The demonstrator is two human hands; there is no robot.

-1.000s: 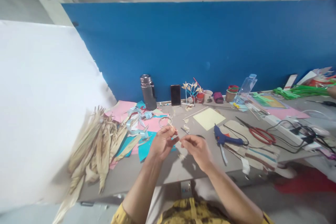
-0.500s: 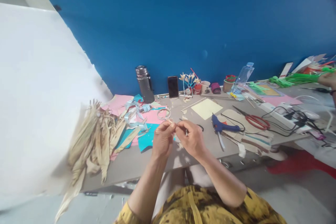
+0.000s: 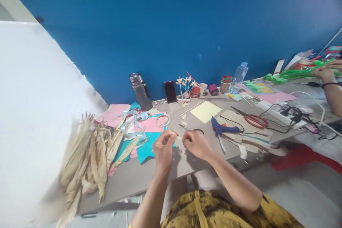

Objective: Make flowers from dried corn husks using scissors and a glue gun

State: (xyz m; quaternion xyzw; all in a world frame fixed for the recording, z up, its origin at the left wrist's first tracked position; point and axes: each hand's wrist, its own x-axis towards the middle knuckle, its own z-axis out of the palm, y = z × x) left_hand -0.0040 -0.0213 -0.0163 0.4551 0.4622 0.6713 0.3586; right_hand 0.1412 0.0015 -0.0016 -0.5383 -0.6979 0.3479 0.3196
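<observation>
My left hand [image 3: 163,146] is closed in a pinch at the front middle of the table, with a small pale bit at its fingertips, too small to name. A short gap to its right, my right hand [image 3: 195,144] has its fingers curled together, and whatever they hold is hidden. Just beyond the hands lie a roll of tape [image 3: 162,121] and a dark-handled tool [image 3: 198,131], partly covered by the right hand. Blue paper [image 3: 145,148] sits beside my left hand. Dried corn husks [image 3: 97,156] are heaped at the left table edge.
A blue glue gun [image 3: 226,128], red-handled scissors [image 3: 255,121] and a power strip [image 3: 278,114] with cables lie to the right. Along the wall stand a thermos [image 3: 140,92], a phone [image 3: 170,92], husk flowers [image 3: 186,84] and a plastic bottle [image 3: 238,78]. A co-worker's hand [image 3: 324,73] holds green stems.
My hands have moved apart; their fingertips met before. The view has shifted, and more of the co-worker's arms shows at the right.
</observation>
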